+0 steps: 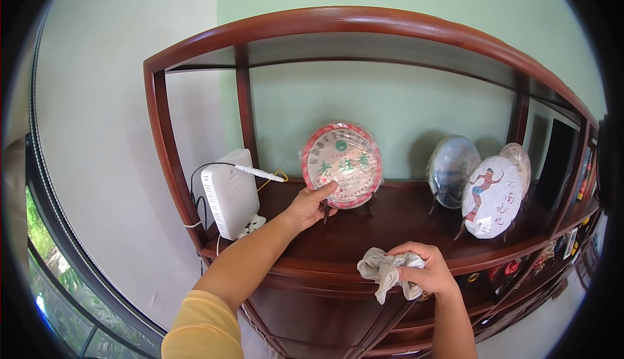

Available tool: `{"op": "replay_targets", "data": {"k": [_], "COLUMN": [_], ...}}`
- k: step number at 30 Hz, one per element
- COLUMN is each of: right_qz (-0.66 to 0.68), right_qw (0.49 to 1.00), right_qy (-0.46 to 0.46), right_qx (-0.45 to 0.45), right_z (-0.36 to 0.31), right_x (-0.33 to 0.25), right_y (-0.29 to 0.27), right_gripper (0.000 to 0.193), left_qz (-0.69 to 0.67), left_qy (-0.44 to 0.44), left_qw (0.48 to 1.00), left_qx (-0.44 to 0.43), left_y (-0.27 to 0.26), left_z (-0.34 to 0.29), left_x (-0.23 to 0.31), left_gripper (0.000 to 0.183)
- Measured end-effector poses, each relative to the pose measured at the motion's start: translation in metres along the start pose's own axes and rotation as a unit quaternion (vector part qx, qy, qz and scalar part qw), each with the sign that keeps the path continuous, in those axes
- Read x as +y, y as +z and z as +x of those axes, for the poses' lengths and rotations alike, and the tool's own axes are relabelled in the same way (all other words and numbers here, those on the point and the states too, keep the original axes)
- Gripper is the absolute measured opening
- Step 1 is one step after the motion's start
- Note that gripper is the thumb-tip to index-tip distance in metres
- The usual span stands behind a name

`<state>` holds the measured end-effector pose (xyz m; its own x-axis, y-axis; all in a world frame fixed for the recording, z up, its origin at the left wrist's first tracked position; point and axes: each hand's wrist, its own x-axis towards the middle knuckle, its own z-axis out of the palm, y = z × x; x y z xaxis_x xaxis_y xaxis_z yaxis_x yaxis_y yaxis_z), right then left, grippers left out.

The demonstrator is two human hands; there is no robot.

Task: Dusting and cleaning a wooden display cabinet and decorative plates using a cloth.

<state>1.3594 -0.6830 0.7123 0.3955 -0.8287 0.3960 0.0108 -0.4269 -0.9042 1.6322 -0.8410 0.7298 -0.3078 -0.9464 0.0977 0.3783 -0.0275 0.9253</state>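
My left hand (305, 208) is part closed on the round wrapped disc (342, 157): thumb across the lower-left of its face, fingers curled low beside the stand, partly hidden. My right hand (428, 268) is bunched around a crumpled pale cloth (382, 267), out at the shelf's front edge and apart from the disc. Disc is near upright, red-rimmed, green print, clear film, at a small dark stand (371, 207) left of centre on the red-brown shelf (396, 229). Can't tell whether the stand carries all its weight. Status, my read: 1 disc gripped and steadied, cloth ready but not on it; can't tell whether any surface is finished. Probably left, if they count: 3 more discs toward the right end, neither hand on them: a blue-grey disc (453, 172), a white disc (486, 198) with a painted figure overlapping it, and a beige disc (518, 163) partly hidden behind. White box (229, 196) with cables stands at the left end, near the disc but not touching. Farther out: pale green wall (383, 112) behind, window (58, 281) at far left.
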Motion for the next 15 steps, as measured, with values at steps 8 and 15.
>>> {"op": "replay_targets", "data": {"k": [8,15], "right_qz": [-0.002,0.089], "right_qw": [0.999,0.975], "right_qy": [-0.04,-0.085], "right_qx": [0.023,0.185], "right_z": [0.002,0.029], "right_x": [-0.005,-0.018], "right_y": [0.005,-0.011], "right_gripper": [0.03,0.03], "left_qz": [-0.01,-0.112], "left_qy": [0.037,0.1], "left_qw": [0.999,0.987], "left_qx": [-0.009,-0.056], "left_y": [0.023,0.042], "left_z": [-0.022,-0.083], "left_x": [0.004,0.038], "left_gripper": [0.042,0.042]}}
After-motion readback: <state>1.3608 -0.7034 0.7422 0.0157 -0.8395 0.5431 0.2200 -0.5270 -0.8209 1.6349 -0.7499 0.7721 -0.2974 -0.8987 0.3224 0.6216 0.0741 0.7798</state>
